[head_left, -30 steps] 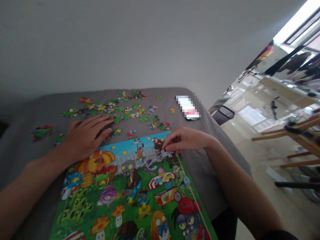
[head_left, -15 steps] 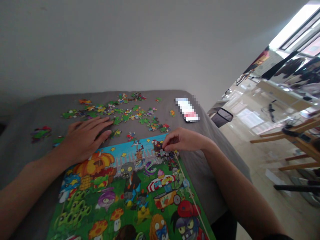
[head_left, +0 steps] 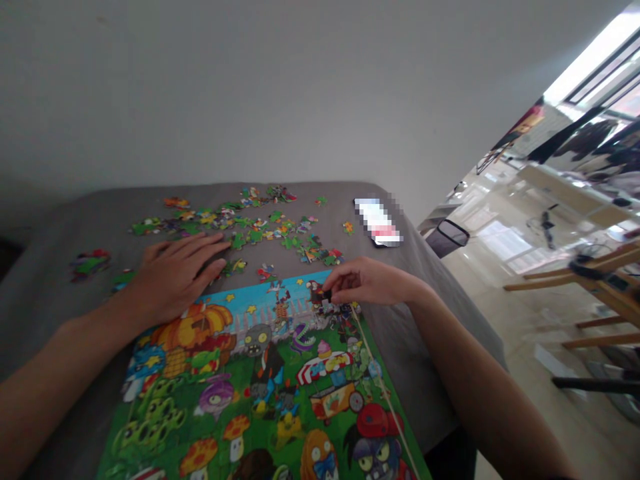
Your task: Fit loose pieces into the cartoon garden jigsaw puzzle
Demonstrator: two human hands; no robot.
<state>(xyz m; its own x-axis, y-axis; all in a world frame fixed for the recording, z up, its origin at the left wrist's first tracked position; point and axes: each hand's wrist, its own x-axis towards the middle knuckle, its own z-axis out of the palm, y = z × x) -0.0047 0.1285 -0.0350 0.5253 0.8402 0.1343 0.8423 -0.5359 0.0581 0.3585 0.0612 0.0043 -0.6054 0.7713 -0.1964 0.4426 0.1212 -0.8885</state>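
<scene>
A colourful cartoon jigsaw puzzle (head_left: 280, 413) lies in front of me, with pumpkins, zombies and mushrooms printed on it. My left hand (head_left: 173, 277) rests palm down at its upper left corner, fingers stretched out and reaching towards the loose pieces. Over the puzzle's upper right corner, my right hand (head_left: 363, 281) is closed in a pinch. Between thumb and forefinger shows a small dark puzzle piece (head_left: 327, 295), its outline mostly covered by the fingertips. Loose puzzle pieces (head_left: 255, 235) are scattered beyond the puzzle's top edge.
Everything sits on a grey cloth-covered table (head_left: 320, 193) against a pale wall (head_left: 250, 93). A phone (head_left: 377, 223) with a blurred-out screen lies at the back right. Wooden chair legs (head_left: 575, 277) stand on the shiny floor to the right.
The view has shifted slightly, so everything sits a little further right. More of the dark piece shows at my right fingertips. My left hand stays where it was on the table.
</scene>
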